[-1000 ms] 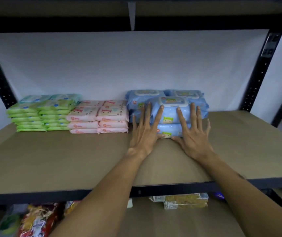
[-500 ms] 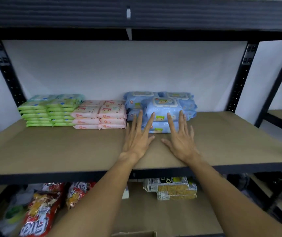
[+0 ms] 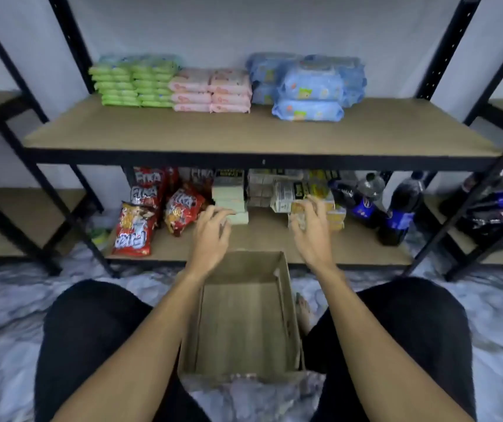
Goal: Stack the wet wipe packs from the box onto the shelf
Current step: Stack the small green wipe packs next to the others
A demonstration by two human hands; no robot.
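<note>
Blue wet wipe packs (image 3: 309,86) stand stacked at the back right of the brown shelf (image 3: 244,132), beside pink packs (image 3: 210,91) and green packs (image 3: 134,82). On the floor between my knees sits a cardboard box (image 3: 244,315), open, its brown bottom bare. My left hand (image 3: 212,236) hovers over the box's far left corner with fingers loosely curled and nothing in it. My right hand (image 3: 312,231) hangs above the far right corner, fingers relaxed and holding nothing.
The lower shelf (image 3: 259,242) carries red snack bags (image 3: 136,226), stacked cartons (image 3: 293,193) and dark soda bottles (image 3: 396,208). Black uprights (image 3: 439,56) frame the rack. Marbled floor (image 3: 6,315) lies around my legs.
Both hands left the blue packs on the shelf and dropped down over the box. My view tilted down and back, so the box and lower shelf came into sight.
</note>
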